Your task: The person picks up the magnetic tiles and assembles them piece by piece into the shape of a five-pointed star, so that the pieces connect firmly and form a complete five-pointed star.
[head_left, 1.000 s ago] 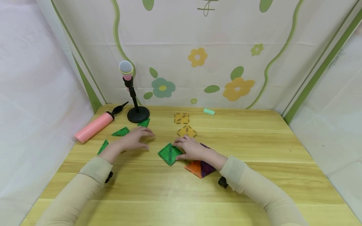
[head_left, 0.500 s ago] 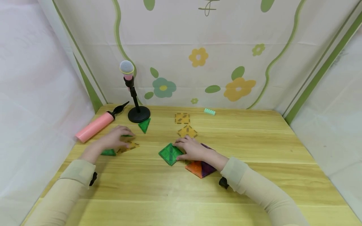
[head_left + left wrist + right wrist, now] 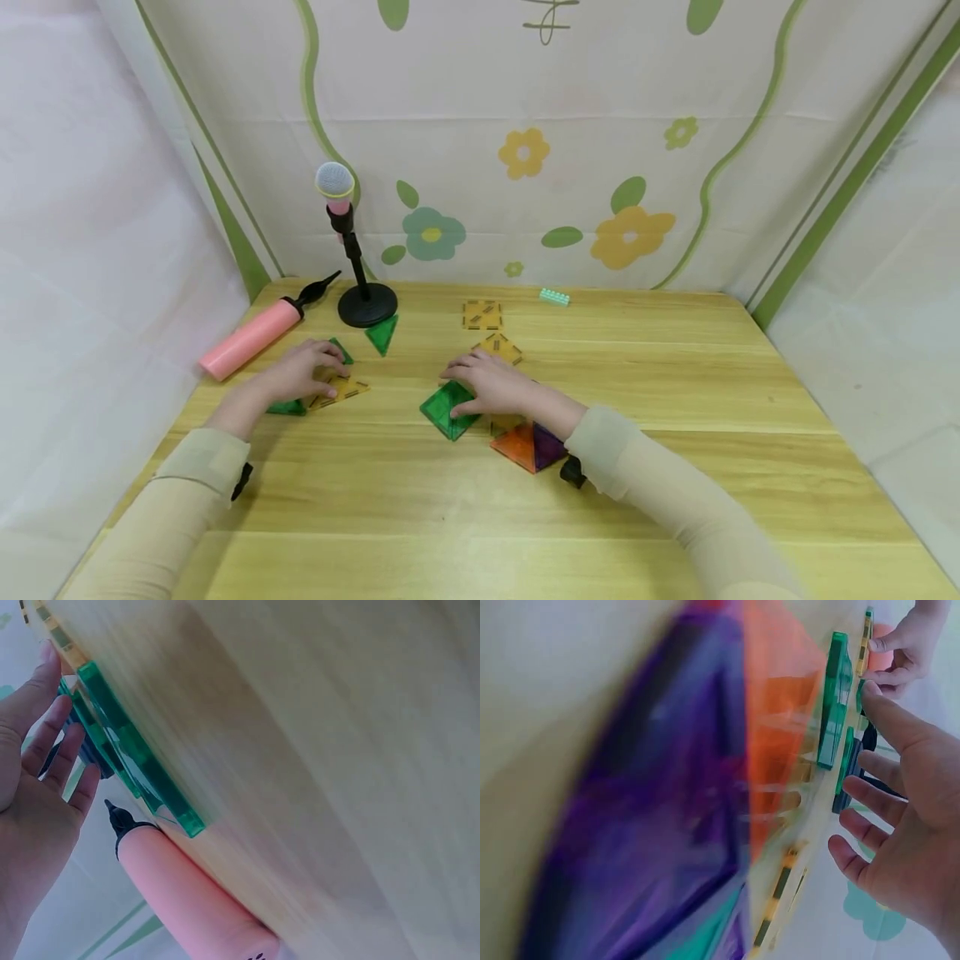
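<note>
In the head view my left hand (image 3: 300, 372) is at a yellow triangular magnetic tile (image 3: 345, 389), its thumb resting on the tile and its fingers spread by the far edge. Green triangular tiles lie around it: one green tile (image 3: 287, 407) beside the wrist, another green tile (image 3: 341, 350) beyond the fingertips. My right hand (image 3: 491, 385) hovers over two green triangles (image 3: 442, 410) laid together as a diamond, its fingers relaxed and partly covering them. Under that wrist sit an orange tile (image 3: 517, 447) and a purple tile (image 3: 549, 446), side by side. In the right wrist view my right fingers (image 3: 874, 799) hold nothing.
A microphone on a black stand (image 3: 367, 304) and a pink hand pump (image 3: 251, 340) stand and lie at the back left. One green triangle (image 3: 382, 335) lies by the stand. Yellow tiles (image 3: 482, 315) and a mint toy brick (image 3: 555, 297) are toward the back.
My left hand has moved left, from above the bare table to the yellow triangle. My right hand has shifted slightly left and up over the green diamond. The tiles seem unmoved.
</note>
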`<state>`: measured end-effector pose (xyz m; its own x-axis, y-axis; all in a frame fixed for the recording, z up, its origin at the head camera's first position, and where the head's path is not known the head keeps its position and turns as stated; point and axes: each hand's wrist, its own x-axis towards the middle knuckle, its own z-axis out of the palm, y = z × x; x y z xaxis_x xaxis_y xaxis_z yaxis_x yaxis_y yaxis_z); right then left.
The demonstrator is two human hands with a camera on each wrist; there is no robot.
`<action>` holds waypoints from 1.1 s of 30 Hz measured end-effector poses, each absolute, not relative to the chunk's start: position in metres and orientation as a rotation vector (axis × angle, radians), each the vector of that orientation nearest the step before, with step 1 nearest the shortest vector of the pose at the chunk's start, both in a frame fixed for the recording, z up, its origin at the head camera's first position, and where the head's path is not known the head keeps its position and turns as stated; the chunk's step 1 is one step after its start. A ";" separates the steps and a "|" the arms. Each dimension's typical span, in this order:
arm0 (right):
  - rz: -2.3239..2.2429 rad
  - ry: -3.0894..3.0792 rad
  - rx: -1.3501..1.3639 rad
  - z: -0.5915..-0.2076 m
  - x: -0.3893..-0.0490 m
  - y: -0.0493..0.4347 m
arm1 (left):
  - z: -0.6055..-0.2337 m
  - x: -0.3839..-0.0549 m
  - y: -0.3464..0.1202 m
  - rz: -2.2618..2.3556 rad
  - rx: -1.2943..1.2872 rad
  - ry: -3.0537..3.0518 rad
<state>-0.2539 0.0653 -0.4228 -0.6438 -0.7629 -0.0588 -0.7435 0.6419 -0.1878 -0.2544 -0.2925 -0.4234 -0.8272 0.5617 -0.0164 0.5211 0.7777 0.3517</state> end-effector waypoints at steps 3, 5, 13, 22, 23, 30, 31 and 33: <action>-0.197 2.712 -1.267 -0.421 -0.259 0.052 | -0.424 -0.254 -0.294 0.510 0.886 2.843; -0.194 2.710 -1.270 -0.421 -0.263 0.043 | -0.425 -0.254 -0.294 0.518 0.893 2.839; -0.236 2.723 -1.253 -0.421 -0.281 0.014 | -0.430 -0.254 -0.296 0.575 0.882 2.844; -0.266 2.687 -1.164 -0.431 -0.295 -0.013 | -0.434 -0.253 -0.298 0.601 0.872 2.838; -0.267 2.689 -1.151 -0.432 -0.296 -0.016 | -0.434 -0.254 -0.298 0.600 0.870 2.837; -0.219 2.701 -1.166 -0.443 -0.303 -0.033 | -0.436 -0.256 -0.300 0.584 0.862 2.827; -0.208 2.698 -1.166 -0.445 -0.303 -0.034 | -0.436 -0.256 -0.300 0.584 0.865 2.827; -0.192 2.695 -1.166 -0.447 -0.304 -0.035 | -0.436 -0.256 -0.301 0.584 0.871 2.827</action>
